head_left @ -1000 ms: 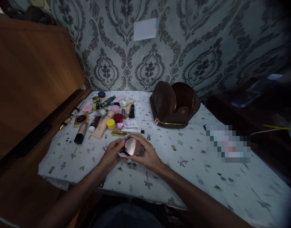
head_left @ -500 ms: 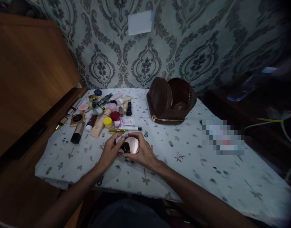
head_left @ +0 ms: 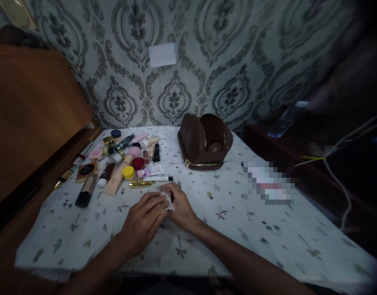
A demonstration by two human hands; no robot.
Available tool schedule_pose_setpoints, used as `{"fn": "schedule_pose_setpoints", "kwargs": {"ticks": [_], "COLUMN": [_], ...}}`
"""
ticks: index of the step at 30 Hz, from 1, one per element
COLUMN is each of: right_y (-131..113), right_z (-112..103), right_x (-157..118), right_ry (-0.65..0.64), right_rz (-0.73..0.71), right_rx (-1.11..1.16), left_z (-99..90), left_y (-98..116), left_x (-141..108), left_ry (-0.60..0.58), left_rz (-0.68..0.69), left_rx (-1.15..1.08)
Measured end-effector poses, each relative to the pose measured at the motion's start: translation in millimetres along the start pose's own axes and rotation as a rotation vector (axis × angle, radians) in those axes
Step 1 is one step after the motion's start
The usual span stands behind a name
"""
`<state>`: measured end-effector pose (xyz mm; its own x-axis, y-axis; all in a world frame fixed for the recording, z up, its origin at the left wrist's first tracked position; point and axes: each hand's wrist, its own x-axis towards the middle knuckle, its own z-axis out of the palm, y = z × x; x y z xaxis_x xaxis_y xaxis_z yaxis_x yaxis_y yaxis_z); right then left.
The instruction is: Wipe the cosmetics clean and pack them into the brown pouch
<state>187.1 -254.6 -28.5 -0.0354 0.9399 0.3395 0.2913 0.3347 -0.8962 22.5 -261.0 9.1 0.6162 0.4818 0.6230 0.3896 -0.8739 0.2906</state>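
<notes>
In front of the cosmetics, both hands meet above the cloth. My right hand (head_left: 184, 211) is closed around a small round mirrored compact (head_left: 171, 196), now mostly hidden; only a dark bit shows between thumb and fingers. My left hand (head_left: 145, 217) lies over it, fingers together, pressing a thin white wipe (head_left: 169, 201) against the compact. Just beyond the fingers are a gold tube (head_left: 141, 184) and a slim white tube with a black cap (head_left: 159, 179). A small yellow-lidded jar (head_left: 128, 172) stands behind the gold tube.
An opened brown cosmetic bag (head_left: 203, 157) stands at the back of the patterned tablecloth (head_left: 207, 250). Several tubes, jars and a foundation bottle (head_left: 86, 190) lie at the left, beside a wooden panel (head_left: 31, 119). A blurred-out flat item (head_left: 268, 182) lies right; a clear bottle (head_left: 287, 119) lies beyond.
My left hand has turned over and slid across the compact with the wipe, covering its shiny face. The view has tilted up and shifted right.
</notes>
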Motion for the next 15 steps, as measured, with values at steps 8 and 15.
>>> {"fn": "schedule_pose_setpoints", "kwargs": {"ticks": [8,15], "right_y": [-2,-38], "right_z": [-4,-66], "right_x": [9,40], "right_ry": [0.112,0.258], "right_rz": [0.188,0.146], "right_rx": [0.212,0.234], "left_z": [-9.4,10.7], "left_y": [-21,-50], "left_x": [23,21], "left_ry": [0.078,0.040], "left_rz": [-0.109,-0.174], "left_rx": [-0.066,-0.028]}}
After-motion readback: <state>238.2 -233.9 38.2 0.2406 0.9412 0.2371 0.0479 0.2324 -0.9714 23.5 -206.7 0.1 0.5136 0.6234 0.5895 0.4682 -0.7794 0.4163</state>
